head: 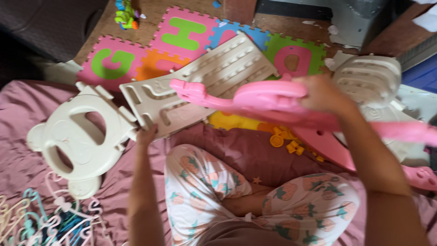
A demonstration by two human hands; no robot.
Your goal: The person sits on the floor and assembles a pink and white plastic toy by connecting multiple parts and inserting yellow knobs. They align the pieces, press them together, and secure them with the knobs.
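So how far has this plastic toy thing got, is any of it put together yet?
Little looks joined so far. In hand: the right hand grips a long pink piece, while the left hand steadies the ribbed cream panel under it. Left over: the cream bear-shaped panel, another cream ribbed piece and small yellow fasteners lie loose, apart from each other.

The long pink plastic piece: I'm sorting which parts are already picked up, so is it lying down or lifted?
Lifted. The right hand grips the pink plastic piece and holds it across, above the cream ribbed panel, which the left hand touches at its lower edge.
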